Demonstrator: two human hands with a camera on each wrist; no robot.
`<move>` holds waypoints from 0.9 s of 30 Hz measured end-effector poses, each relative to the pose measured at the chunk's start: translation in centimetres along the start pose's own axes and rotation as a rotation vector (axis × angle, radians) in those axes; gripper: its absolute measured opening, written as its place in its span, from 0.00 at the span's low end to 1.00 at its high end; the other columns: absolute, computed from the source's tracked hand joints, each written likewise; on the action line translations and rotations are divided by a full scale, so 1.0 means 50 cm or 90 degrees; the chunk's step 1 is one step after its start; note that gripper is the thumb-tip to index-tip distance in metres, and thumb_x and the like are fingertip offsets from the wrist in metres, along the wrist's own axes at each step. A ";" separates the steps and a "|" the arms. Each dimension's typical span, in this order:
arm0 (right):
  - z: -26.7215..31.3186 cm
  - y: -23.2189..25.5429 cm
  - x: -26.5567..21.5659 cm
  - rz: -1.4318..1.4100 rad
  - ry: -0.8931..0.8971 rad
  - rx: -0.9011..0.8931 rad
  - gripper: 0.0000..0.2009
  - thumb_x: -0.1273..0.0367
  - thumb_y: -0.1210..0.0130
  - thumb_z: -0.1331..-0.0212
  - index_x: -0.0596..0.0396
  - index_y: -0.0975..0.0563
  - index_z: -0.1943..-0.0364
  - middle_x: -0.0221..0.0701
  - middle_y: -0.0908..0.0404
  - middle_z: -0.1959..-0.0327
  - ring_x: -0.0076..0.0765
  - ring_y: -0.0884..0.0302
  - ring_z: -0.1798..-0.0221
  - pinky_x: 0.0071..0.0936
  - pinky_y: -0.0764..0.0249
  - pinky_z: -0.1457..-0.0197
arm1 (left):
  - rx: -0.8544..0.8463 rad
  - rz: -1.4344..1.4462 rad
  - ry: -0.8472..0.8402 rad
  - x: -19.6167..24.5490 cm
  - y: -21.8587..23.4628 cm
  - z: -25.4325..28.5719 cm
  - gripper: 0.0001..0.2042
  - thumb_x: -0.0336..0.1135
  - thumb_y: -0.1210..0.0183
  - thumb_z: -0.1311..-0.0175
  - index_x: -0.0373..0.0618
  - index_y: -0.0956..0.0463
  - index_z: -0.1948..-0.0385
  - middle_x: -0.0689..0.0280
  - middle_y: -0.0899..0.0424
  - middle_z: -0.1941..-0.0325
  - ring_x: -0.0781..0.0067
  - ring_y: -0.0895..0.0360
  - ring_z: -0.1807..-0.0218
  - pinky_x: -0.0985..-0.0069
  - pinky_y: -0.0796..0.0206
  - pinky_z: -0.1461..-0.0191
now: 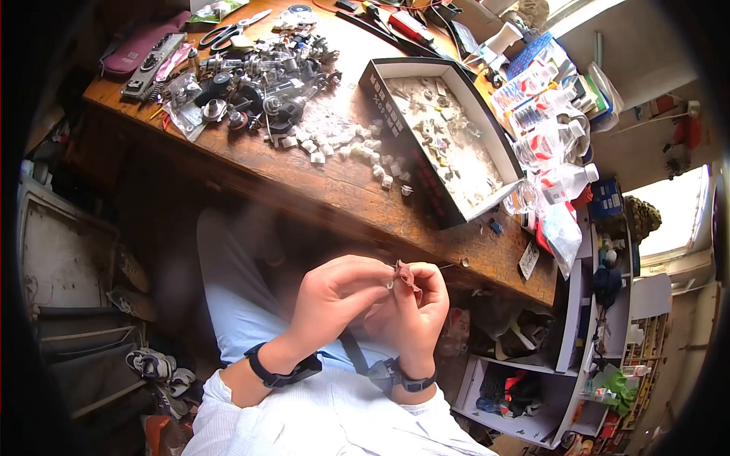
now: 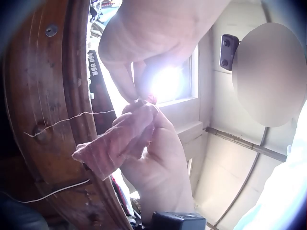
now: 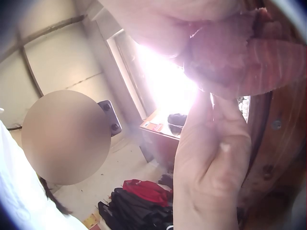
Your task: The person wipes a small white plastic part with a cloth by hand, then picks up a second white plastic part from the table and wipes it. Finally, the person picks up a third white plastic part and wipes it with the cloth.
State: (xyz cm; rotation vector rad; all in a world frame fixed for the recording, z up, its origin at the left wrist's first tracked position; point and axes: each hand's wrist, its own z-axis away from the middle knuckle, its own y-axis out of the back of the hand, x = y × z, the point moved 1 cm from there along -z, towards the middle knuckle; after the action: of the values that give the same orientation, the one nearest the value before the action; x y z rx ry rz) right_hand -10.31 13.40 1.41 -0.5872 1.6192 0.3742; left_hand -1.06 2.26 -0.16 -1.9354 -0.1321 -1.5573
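A crumpled reddish-brown cloth (image 1: 408, 280) (image 2: 112, 146) (image 3: 249, 57) is gripped by my right hand (image 1: 424, 313) (image 2: 160, 167) (image 3: 177, 19), its loose end hanging past the fingers in the left wrist view. My left hand (image 1: 331, 300) (image 2: 156, 33) (image 3: 211, 158) meets it at the fingertips, thumb and forefinger pinching a small pale piece (image 1: 391, 284) beside the cloth. Fingers hide most of that piece, so its shape cannot be told. Both hands are held above the lap, in front of the table edge.
On the wooden table (image 1: 304, 178) lie a pile of dark and metal parts (image 1: 266, 83), scattered white pieces (image 1: 334, 144) and scissors (image 1: 234, 30). A black-sided box (image 1: 487, 131) holds small bits. Plastic bottles (image 1: 566, 182) stand along the right. A thin thread (image 2: 72, 117) crosses the table edge.
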 end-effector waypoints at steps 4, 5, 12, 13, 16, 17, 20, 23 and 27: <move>0.003 -0.004 -0.019 -0.034 -0.051 -0.020 0.06 0.74 0.44 0.34 0.60 0.28 0.58 0.25 0.23 0.67 0.13 0.27 0.66 0.11 0.31 0.62 | -0.001 -0.019 -0.037 0.000 0.000 -0.004 0.13 0.15 0.40 0.42 0.32 0.21 0.55 0.60 0.19 0.52 0.74 0.20 0.52 0.78 0.25 0.46; 0.002 -0.001 -0.012 -0.034 -0.051 -0.019 0.06 0.74 0.44 0.34 0.60 0.28 0.58 0.25 0.23 0.67 0.13 0.27 0.66 0.11 0.31 0.62 | -0.002 -0.019 -0.037 0.000 -0.002 -0.004 0.13 0.15 0.40 0.42 0.32 0.21 0.55 0.60 0.19 0.52 0.74 0.20 0.52 0.78 0.25 0.46; 0.002 0.007 -0.008 -0.037 -0.049 -0.014 0.07 0.72 0.44 0.33 0.58 0.28 0.57 0.26 0.24 0.65 0.14 0.26 0.68 0.12 0.30 0.67 | 0.031 0.077 0.083 0.006 -0.006 -0.002 0.11 0.18 0.39 0.40 0.33 0.22 0.55 0.62 0.16 0.58 0.77 0.19 0.56 0.79 0.25 0.49; 0.001 0.008 -0.006 -0.048 -0.051 -0.016 0.07 0.72 0.44 0.33 0.58 0.28 0.57 0.26 0.23 0.65 0.14 0.26 0.66 0.12 0.29 0.65 | 0.026 0.083 0.096 0.007 -0.005 -0.002 0.11 0.19 0.39 0.40 0.33 0.22 0.56 0.62 0.16 0.58 0.77 0.19 0.56 0.80 0.25 0.50; 0.000 -0.002 -0.021 -0.055 -0.078 -0.005 0.06 0.72 0.43 0.35 0.56 0.29 0.61 0.26 0.26 0.64 0.17 0.32 0.62 0.14 0.35 0.55 | 0.015 0.054 0.093 0.010 -0.002 -0.001 0.10 0.20 0.39 0.39 0.33 0.22 0.56 0.62 0.16 0.60 0.78 0.18 0.57 0.79 0.25 0.51; -0.001 -0.001 -0.021 -0.055 -0.078 -0.004 0.06 0.72 0.43 0.35 0.56 0.29 0.61 0.26 0.26 0.64 0.17 0.32 0.62 0.14 0.35 0.55 | 0.014 0.054 0.094 0.010 -0.001 -0.001 0.10 0.20 0.39 0.39 0.33 0.22 0.56 0.62 0.16 0.60 0.78 0.18 0.57 0.79 0.25 0.51; -0.002 0.004 -0.015 -0.036 -0.067 -0.006 0.05 0.73 0.44 0.36 0.55 0.30 0.62 0.27 0.26 0.63 0.17 0.32 0.62 0.14 0.34 0.54 | 0.012 0.032 0.076 0.009 0.000 -0.001 0.10 0.21 0.39 0.39 0.33 0.22 0.56 0.63 0.16 0.61 0.78 0.18 0.59 0.80 0.24 0.52; -0.002 0.010 -0.009 -0.053 -0.034 -0.030 0.07 0.73 0.43 0.35 0.58 0.28 0.58 0.26 0.23 0.62 0.17 0.27 0.59 0.16 0.30 0.52 | 0.011 0.023 0.086 0.009 0.001 -0.002 0.10 0.20 0.39 0.39 0.33 0.21 0.56 0.63 0.16 0.61 0.77 0.18 0.59 0.80 0.23 0.54; -0.002 0.012 -0.007 -0.052 -0.028 -0.034 0.07 0.74 0.43 0.36 0.58 0.28 0.59 0.27 0.24 0.61 0.18 0.27 0.58 0.17 0.31 0.50 | -0.009 -0.029 0.040 0.003 0.005 -0.002 0.10 0.20 0.40 0.38 0.31 0.21 0.56 0.63 0.19 0.59 0.76 0.18 0.59 0.80 0.21 0.56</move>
State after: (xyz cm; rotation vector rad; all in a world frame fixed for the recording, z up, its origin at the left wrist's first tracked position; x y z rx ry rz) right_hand -10.73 13.88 1.70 -0.6804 1.5424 0.3680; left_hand -1.00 1.95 -0.11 -1.9049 -0.1403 -1.6516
